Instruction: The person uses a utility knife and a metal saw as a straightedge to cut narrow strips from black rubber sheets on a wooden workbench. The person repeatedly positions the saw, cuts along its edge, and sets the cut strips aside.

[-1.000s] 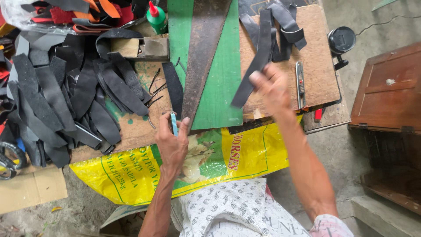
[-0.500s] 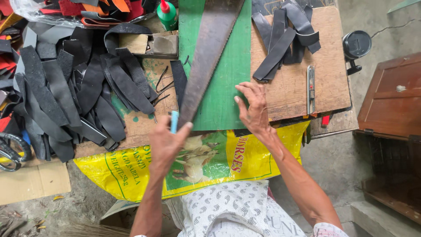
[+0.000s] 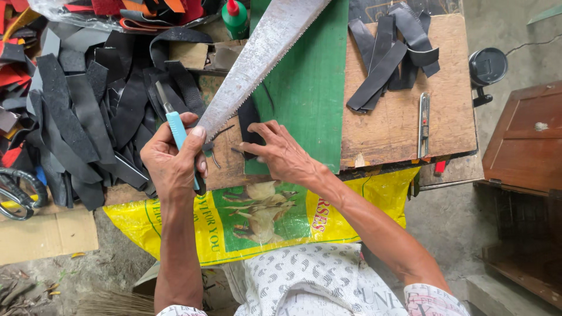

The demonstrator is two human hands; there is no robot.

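A black rubber strip [image 3: 249, 126] lies uncut at the green cutting mat's [image 3: 310, 88] seven o'clock edge, under the spread right hand [image 3: 281, 153]. The left hand [image 3: 172, 164], at nine o'clock, grips a light-blue utility knife [image 3: 175, 130] and steadies a steel saw blade [image 3: 260, 55].

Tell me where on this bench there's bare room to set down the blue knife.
Free: bare wooden board between the green mat and the metal utility knife, below the black strip pile. Crowded: left side is heaped with black rubber strips; the saw blade crosses the mat above both hands.
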